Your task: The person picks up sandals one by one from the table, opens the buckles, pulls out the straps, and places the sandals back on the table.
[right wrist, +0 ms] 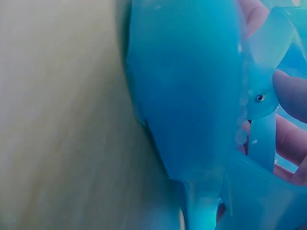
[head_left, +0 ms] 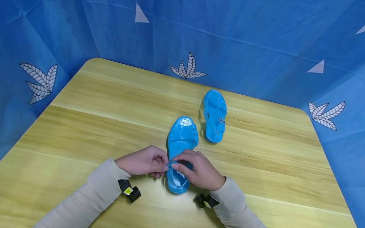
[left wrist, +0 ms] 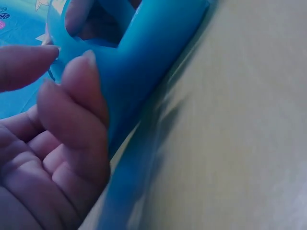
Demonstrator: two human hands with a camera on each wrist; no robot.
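Blue fabric backdrop (head_left: 242, 44) stands beyond the near jelly sandal (head_left: 182, 144), off to both sides of it too. Wood-grain bench (head_left: 114, 98), rounded corners, lies under the near sandal. Two pale sleeves: left sleeve (head_left: 85, 196) comes in from the near left of that sandal, right sleeve (head_left: 235, 202) from its near right. Near sandal itself: glossy blue, upright, sole on the bench, toe pointing away from the person, gathered band over the front. Far jelly sandal (head_left: 212, 115), same blue, also upright, beyond and right of the near sandal, the two apart.

Hands, both at the near sandal. Left hand (head_left: 145, 161) at its left side, thumb and index finger nearly closed, pinching the ankle strap (right wrist: 263, 143); other fingers curled. Right hand (head_left: 201, 167) reaches over from the right of the near sandal, thumb and index finger closed on the same strap. Fingers cover the fastening, can't tell if it's done up.

Leaf print (head_left: 186, 68) on the backdrop, beyond the near sandal. Black wrist cameras (head_left: 133, 193) below both hands, one each side of the near sandal's heel. Metal buckle (head_left: 221, 120) on the far sandal. Small rivet (right wrist: 260, 98) on the near sandal's strap tab, beside the right thumb.
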